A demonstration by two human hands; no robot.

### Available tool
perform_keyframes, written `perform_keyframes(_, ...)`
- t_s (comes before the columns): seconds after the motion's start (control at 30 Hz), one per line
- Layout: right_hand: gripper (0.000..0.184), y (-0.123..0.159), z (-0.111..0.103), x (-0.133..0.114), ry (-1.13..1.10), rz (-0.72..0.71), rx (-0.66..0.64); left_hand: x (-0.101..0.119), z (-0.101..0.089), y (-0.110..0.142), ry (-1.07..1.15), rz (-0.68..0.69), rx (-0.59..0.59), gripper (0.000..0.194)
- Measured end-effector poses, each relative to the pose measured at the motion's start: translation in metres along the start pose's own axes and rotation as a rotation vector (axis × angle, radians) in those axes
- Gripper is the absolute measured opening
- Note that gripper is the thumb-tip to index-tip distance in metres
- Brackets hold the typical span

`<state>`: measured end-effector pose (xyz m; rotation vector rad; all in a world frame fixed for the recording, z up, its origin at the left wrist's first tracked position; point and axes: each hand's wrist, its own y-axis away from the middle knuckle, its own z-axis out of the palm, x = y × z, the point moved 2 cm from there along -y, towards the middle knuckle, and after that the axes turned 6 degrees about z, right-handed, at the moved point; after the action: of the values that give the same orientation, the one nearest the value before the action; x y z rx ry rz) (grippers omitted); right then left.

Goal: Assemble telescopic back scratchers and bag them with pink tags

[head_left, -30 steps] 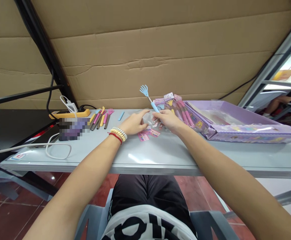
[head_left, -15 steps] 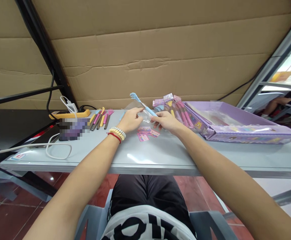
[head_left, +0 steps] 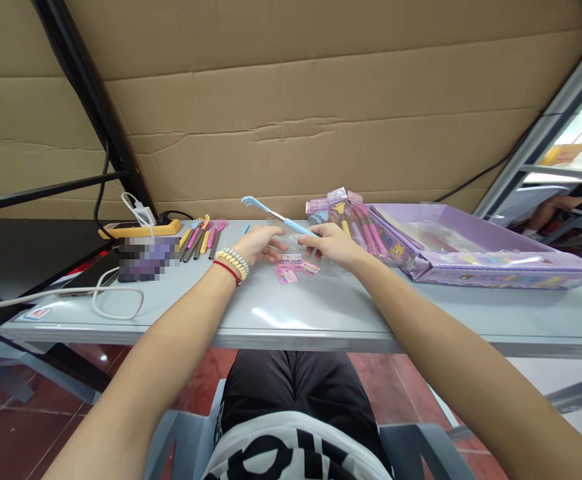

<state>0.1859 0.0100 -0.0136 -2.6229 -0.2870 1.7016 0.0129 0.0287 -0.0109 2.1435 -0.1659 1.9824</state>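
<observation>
- The blue scratcher [head_left: 295, 226] lies flatter than half a second ago, and its little hand end is farther left.
- The left hand [head_left: 261, 244] is a bit lower and farther left now. Its fingers are loose and spread, below the scratcher's thin rod.
- The right hand [head_left: 335, 243] pinches the end of the blue handle, thumb and fingers closed on it, above the table [head_left: 315, 307].
- A see-through bag [head_left: 295, 240] seems to lie between the hands, but it is hard to see, so I can't tell if a finger touches it.
- The purple box [head_left: 501, 270] has see-through plastic [head_left: 441, 237] in it.
- Bagged scratchers [head_left: 365, 227], pink and yellow ones too, lie against the box's left side.
- Pink cards [head_left: 293, 268] sit in the same spot as before. Shiny table top runs from them to the front edge.
- Loose scratchers [head_left: 203, 237] lie left of the left hand.
- A cardboard wall [head_left: 291, 133] stands along the back edge.
</observation>
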Motion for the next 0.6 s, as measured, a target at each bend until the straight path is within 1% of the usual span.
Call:
perform_keyframes(0.1, 0.014, -0.002, 0.000, 0.003, -0.002, -0.034, -0.025, 0.000, 0.003, 0.001, -0.015, -0.011, -0.045, 0.021)
perform_keyframes(0.17, 0.015, -0.003, 0.000, 0.004, 0.008, -0.057, -0.059, 0.001, 0.004, 0.002, -0.005, 0.040, -0.038, 0.014)
perform_keyframes(0.2, 0.015, -0.003, 0.001, 0.004, 0.015, -0.059, -0.074, 0.002, 0.004, 0.002, 0.002, 0.075, -0.013, 0.009)
perform_keyframes(0.23, 0.015, -0.002, 0.001, 0.004, 0.020, -0.059, -0.081, 0.002, 0.002, 0.001, 0.010, 0.110, 0.025, 0.006)
perform_keyframes(0.3, 0.014, -0.001, 0.000, 0.002, 0.028, -0.062, -0.063, 0.003, -0.004, -0.001, 0.037, 0.161, 0.127, 0.006)
perform_keyframes(0.37, 0.019, 0.001, -0.004, -0.001, 0.056, -0.072, -0.003, 0.004, -0.012, -0.005, 0.086, 0.201, 0.236, 0.008)
perform_keyframes(0.5, 0.034, 0.006, -0.016, -0.007, 0.167, -0.066, 0.139, 0.006, -0.028, -0.013, 0.210, 0.261, 0.443, 0.011)
perform_keyframes(0.6, 0.041, 0.006, -0.024, -0.006, 0.178, -0.080, 0.196, 0.009, -0.037, -0.015, 0.315, 0.321, 0.519, 0.011)
